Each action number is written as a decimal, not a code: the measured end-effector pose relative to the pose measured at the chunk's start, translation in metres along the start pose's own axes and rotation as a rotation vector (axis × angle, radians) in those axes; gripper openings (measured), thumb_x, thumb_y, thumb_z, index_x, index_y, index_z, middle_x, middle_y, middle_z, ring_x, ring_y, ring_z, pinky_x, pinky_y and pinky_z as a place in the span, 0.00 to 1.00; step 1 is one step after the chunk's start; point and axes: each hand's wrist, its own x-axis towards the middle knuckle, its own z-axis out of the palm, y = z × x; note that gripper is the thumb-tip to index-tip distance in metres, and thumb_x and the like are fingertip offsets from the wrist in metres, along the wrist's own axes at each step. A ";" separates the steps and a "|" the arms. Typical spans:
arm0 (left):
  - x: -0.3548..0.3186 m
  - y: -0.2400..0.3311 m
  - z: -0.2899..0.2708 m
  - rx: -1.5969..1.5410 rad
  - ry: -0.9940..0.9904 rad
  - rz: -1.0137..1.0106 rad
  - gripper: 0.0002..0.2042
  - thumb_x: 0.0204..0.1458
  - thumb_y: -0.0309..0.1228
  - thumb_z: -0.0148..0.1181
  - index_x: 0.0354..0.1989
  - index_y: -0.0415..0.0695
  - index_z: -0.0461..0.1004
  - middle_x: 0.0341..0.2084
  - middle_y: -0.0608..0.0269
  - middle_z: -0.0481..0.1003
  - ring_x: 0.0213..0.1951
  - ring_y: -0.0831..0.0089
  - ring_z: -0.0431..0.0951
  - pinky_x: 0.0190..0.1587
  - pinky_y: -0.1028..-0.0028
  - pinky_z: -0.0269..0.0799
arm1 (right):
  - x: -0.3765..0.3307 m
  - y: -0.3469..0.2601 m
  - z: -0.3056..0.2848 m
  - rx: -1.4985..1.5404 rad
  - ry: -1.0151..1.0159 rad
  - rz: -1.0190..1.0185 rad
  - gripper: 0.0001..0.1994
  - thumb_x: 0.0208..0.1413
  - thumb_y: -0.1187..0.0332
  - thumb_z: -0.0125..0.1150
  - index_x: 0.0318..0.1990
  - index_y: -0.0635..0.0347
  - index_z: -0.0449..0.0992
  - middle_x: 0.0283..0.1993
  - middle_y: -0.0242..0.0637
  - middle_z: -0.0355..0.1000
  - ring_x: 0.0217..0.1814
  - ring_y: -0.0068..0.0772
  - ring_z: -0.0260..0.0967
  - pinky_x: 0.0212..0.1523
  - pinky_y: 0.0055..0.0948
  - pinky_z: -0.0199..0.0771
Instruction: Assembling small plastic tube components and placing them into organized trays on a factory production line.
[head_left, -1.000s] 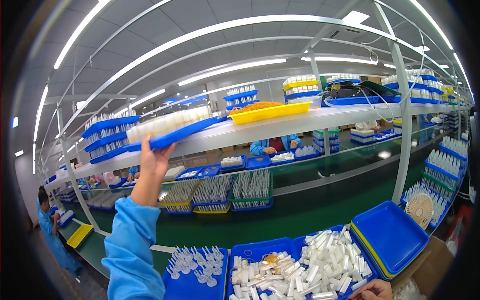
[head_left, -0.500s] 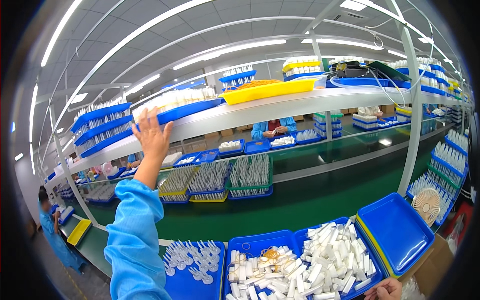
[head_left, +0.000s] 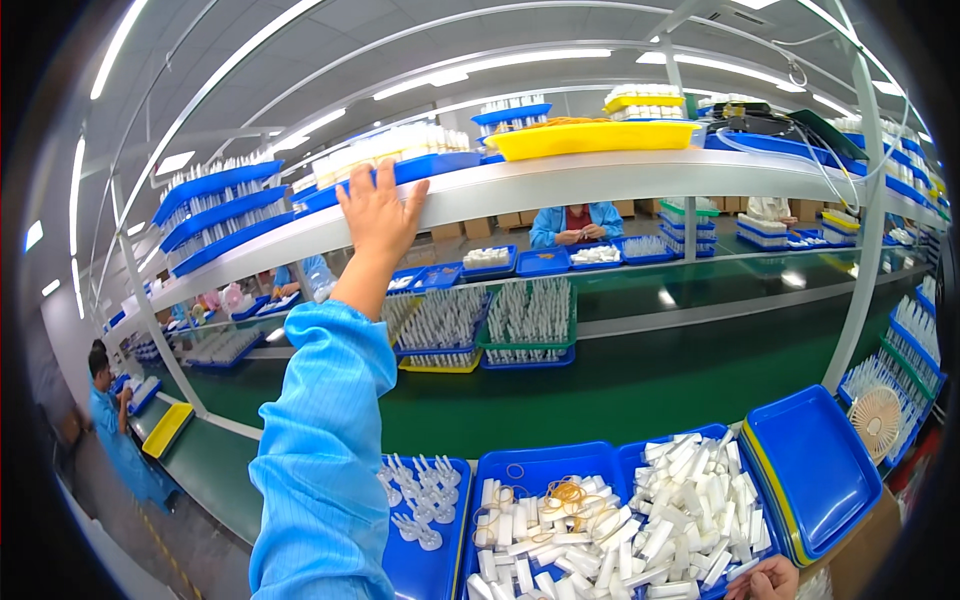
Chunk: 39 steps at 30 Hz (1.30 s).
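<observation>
My left hand [head_left: 383, 215] is raised, fingers spread, at the metal shelf [head_left: 560, 180] in front of a long blue tray [head_left: 430, 167] of white pieces; whether it touches the tray I cannot tell. At the lower right my right hand [head_left: 768, 580] has its fingers curled together at the edge of a blue tray heaped with small white blocks [head_left: 690, 500]. What those fingers hold, if anything, is unclear. Beside it lie more white blocks with tan rubber bands [head_left: 568, 492]. A blue tray [head_left: 425, 560] further left carries clear, stemmed plastic pieces [head_left: 425, 500], partly behind my left sleeve.
Stacked blue trays [head_left: 225, 205] and a yellow tray [head_left: 590, 140] stand on the shelf. Empty stacked trays [head_left: 815, 470] and a small fan [head_left: 876, 424] are at the right. Filled racks [head_left: 530, 315] sit on the green conveyor belt [head_left: 620, 400]. Co-workers work beyond and at left.
The view has shifted, so the scene sits further right. My left hand has moved right along the shelf, from near the stacked trays to the long tray. My right hand stays low by the blocks.
</observation>
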 end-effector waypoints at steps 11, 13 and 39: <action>-0.006 -0.009 -0.003 0.051 -0.164 0.025 0.38 0.48 0.63 0.40 0.64 0.52 0.48 0.62 0.43 0.45 0.65 0.53 0.41 0.58 0.40 0.32 | -0.006 0.005 0.012 -0.011 -0.024 -0.089 0.03 0.53 0.77 0.46 0.33 0.67 0.65 0.34 0.54 0.71 0.26 0.34 0.72 0.23 0.22 0.70; -0.012 -0.030 -0.028 -0.059 -0.346 0.041 0.34 0.51 0.60 0.39 0.63 0.54 0.50 0.63 0.52 0.46 0.66 0.58 0.40 0.60 0.43 0.32 | -0.008 0.004 0.028 -0.065 0.048 -0.087 0.03 0.53 0.75 0.47 0.32 0.65 0.64 0.25 0.48 0.71 0.20 0.31 0.69 0.22 0.20 0.68; -0.340 -0.007 -0.215 -0.363 -1.097 -0.010 0.10 0.39 0.19 0.57 0.32 0.38 0.68 0.38 0.52 0.65 0.32 0.58 0.72 0.27 0.65 0.69 | 0.206 0.001 0.118 -1.706 -0.776 -0.438 0.13 0.41 0.67 0.59 0.38 0.54 0.76 0.47 0.37 0.66 0.53 0.39 0.59 0.51 0.41 0.56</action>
